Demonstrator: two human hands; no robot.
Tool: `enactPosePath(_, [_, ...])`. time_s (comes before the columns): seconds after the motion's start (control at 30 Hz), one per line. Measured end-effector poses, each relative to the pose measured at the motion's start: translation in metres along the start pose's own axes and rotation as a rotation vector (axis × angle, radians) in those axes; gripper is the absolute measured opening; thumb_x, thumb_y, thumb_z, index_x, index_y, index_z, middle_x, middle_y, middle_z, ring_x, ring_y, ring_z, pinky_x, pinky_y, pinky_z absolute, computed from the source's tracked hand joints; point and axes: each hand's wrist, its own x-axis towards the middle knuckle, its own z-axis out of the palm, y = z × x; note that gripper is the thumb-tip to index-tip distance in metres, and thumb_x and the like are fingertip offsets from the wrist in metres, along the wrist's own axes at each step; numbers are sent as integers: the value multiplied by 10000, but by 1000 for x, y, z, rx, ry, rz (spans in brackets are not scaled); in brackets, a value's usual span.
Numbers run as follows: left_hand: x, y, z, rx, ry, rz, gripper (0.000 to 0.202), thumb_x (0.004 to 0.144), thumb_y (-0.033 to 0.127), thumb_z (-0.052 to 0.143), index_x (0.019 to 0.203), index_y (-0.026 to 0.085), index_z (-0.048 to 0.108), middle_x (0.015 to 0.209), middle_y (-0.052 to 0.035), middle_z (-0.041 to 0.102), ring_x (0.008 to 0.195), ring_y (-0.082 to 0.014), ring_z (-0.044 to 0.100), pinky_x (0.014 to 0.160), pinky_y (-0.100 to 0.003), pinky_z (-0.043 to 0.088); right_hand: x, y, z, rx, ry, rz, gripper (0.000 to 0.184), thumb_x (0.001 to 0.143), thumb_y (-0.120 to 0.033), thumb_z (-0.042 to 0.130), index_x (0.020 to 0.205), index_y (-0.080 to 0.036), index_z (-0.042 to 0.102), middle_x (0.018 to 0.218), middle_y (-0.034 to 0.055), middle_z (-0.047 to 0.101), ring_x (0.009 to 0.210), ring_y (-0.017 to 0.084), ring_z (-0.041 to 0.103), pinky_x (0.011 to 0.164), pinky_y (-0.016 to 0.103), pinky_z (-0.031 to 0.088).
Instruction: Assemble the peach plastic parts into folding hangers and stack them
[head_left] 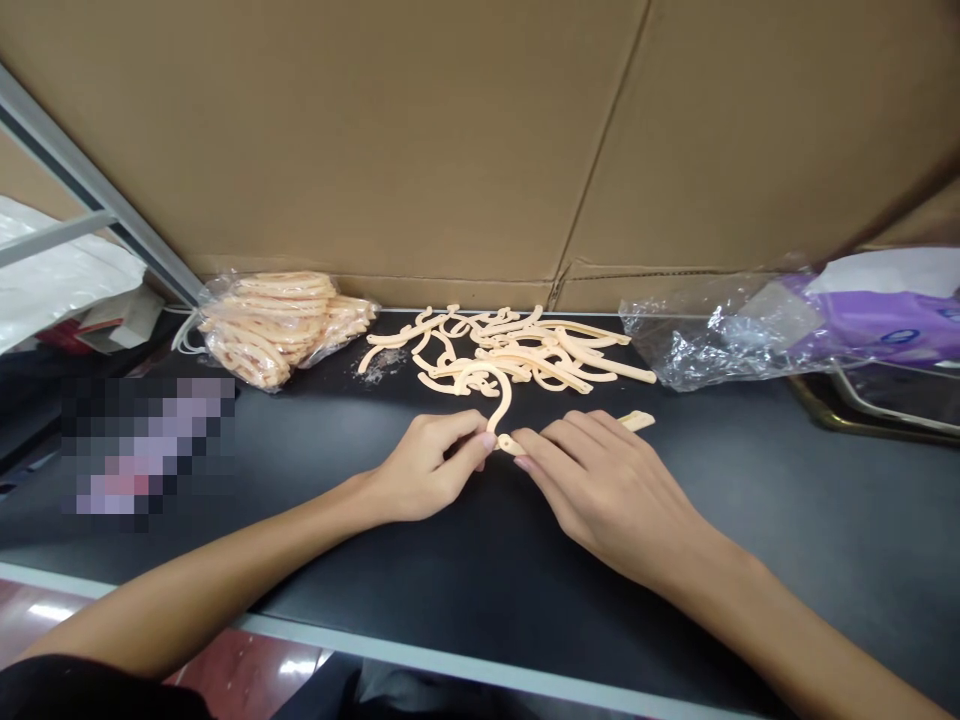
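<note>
My left hand (431,462) pinches the lower end of a curved peach plastic hook (501,402) that rises from between my hands. My right hand (600,480) lies over a flat peach plastic bar (637,421), fingers closed on its near end where it meets the hook. Both hands rest on the black table (337,470). Just beyond them lies a loose pile of the same peach hooks and bars (517,352).
A clear bag packed with peach parts (277,322) sits at the back left. A crumpled clear bag (697,335) and a purple-and-white pack (885,320) lie at the back right. A cardboard wall (450,140) stands behind. A blurred patch (146,440) covers something at left.
</note>
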Motion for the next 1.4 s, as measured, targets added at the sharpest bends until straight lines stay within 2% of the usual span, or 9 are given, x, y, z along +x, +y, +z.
enactPosePath(0.43, [-1,0,1,-8,75,44,310,997,270,443,747,151,580,667,18,595,610,-89,534,628,-215,409,1,0,-3,-3,66,-5,183,953,-101,530,992,-97,708,729,64,636,685,188,508,701,354,368])
enactPosePath(0.9, [-2,-3,3,13,38,89,282,1011,257,422,783,161,558,694,13,597,635,-97,551,652,-220,426,0,2,1,-16,63,-31,188,972,-130,523,1023,-108,703,757,68,667,699,185,501,698,346,374])
enactPosePath(1.1, [-7,-5,4,71,63,169,277,1022,246,401,796,168,541,710,7,583,642,-102,539,649,-225,426,-1,3,2,8,101,-53,170,955,-112,544,1011,-129,704,775,61,685,693,178,517,692,350,377])
enactPosePath(1.27, [-7,-8,6,154,95,262,246,1024,225,393,832,170,537,730,-13,587,652,-118,528,644,-235,434,0,-1,-2,-28,138,-65,163,919,-76,581,1019,-97,707,799,81,702,716,195,542,708,363,400])
enactPosePath(1.4, [-5,-10,7,211,111,362,223,1023,190,387,873,160,550,759,-37,615,677,-130,559,656,-245,460,0,-4,-4,-40,94,-21,147,933,-97,568,965,-109,710,768,78,701,692,195,581,668,344,401])
